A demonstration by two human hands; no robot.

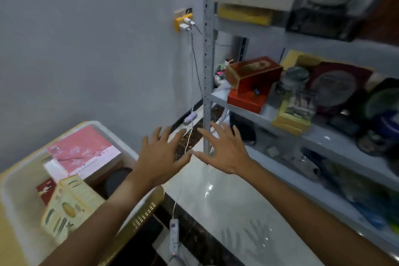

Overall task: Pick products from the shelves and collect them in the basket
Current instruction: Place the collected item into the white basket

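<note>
Both my hands are stretched out in front of me with fingers spread, holding nothing. My left hand (160,156) hovers just past the right rim of the yellow and white basket (142,214). My right hand (224,149) is beside it, thumbs almost touching, in front of the shelf's metal post (208,71). The basket at lower left holds a pink box (84,151), a pale yellow box with vegetable pictures (69,203), a small red pack (46,190) and a dark round thing (116,181). On the middle shelf (267,114) lie red boxes (252,75).
The grey shelf unit on the right carries a yellow packet (291,112), a round jar (296,75), dark bags and blurred goods on lower levels. A wall socket (183,19) with chargers hangs cables down to a power strip (174,235) on the glossy white floor.
</note>
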